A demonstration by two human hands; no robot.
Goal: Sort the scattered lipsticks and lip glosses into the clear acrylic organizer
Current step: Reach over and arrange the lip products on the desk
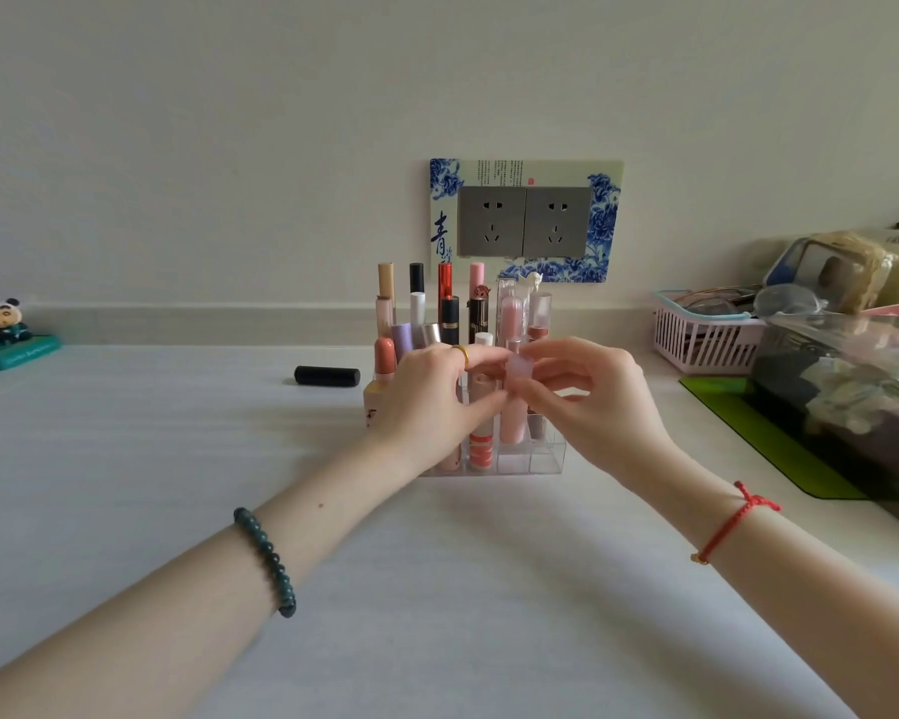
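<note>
At the middle of the white tabletop [177,433], close to the wall, stands the clear acrylic organizer [543,454], and both hands meet just above its front row. The left hand [426,402] and the right hand [598,402] pinch one pale pink lip gloss [520,366] between them. The right fingers [556,355] are curled onto its frosted cap from the right. The left thumb and forefinger close on it from the left, just under the cap. The tube is upright and its pink body reaches down into a front compartment; whether it touches the bottom I cannot tell. A gold ring [462,353] sits on a left finger.

The organizer already holds many upright tubes: tall ones in tan, black, red and pink in the back row, shorter lilac, peach and striped ones nearer the front. The compartments at its front right corner look clear. One black lipstick [327,376] lies on its side on the tabletop, to the left of the organizer and apart from it.

A green bead bracelet [265,560] circles the left wrist and a red string bracelet [733,521] the right. Behind the organizer a double wall socket [525,220] has a blue-and-white floral frame. A panda figurine [4,326] stands at the far left edge, and a pink slatted basket [707,345] and a green mat [769,438] lie to the right
</note>
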